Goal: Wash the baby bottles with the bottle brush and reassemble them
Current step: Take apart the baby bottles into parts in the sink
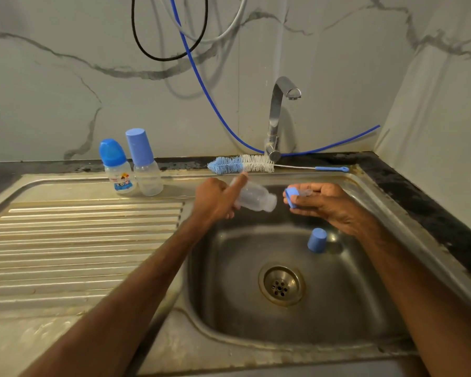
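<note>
Evidently at the taking-apart step, with washing not yet begun. Far left on the drainboard (79, 240): a capped printed bottle (119, 175) touching a capped plain bottle (148, 178), both upright and well apart from the hands. Behind the basin, just beyond a raised forefinger: the bottle brush (242, 164), flat on the rim, unheld. Gripped in the left hand (215, 201): an open clear bottle (253, 197), tilted, mouth pointing right. Pinched in the curled fingers of the right hand (324, 202): a blue screw ring (292, 195), near that mouth but apart from it. Lower right, loose in the sink basin (365, 295): a blue cap (317, 240). Next, probably: set down the ring, reach back for the brush, open the tap (276, 118).
</note>
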